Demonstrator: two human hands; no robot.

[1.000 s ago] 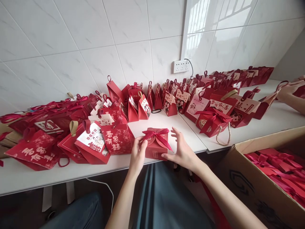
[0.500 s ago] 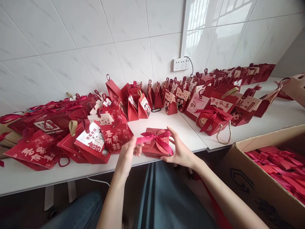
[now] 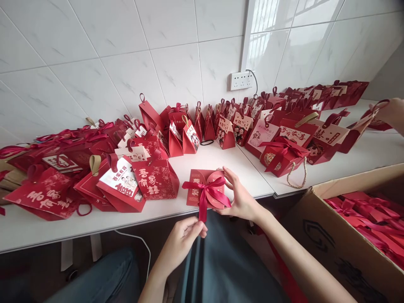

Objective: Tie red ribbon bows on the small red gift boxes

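A red gift box [image 3: 193, 196] with pale printed characters sits at the table's front edge, a dark pink ribbon bow [image 3: 206, 190] tied across its top. My right hand [image 3: 237, 198] grips the box from its right side, fingers behind and thumb at the front. Below the box, my left hand [image 3: 186, 237] pinches the end of one ribbon tail, which hangs straight down over the front edge. Just left of the box stands a red bag-shaped box [image 3: 158, 179] with white characters, touched by neither hand.
Many red gift boxes [image 3: 59, 191] crowd the white table [image 3: 202, 162] on the left and along the tiled wall. At right a cardboard carton [image 3: 318, 235] holds more ribboned boxes. Another person's hand [image 3: 393, 115] holds a red bag at the far right. A socket strip [image 3: 241, 81] is on the wall.
My left hand has moved down from the box's left side, drawing the ribbon tail from pointing left to hanging downward. My right hand still holds the box.
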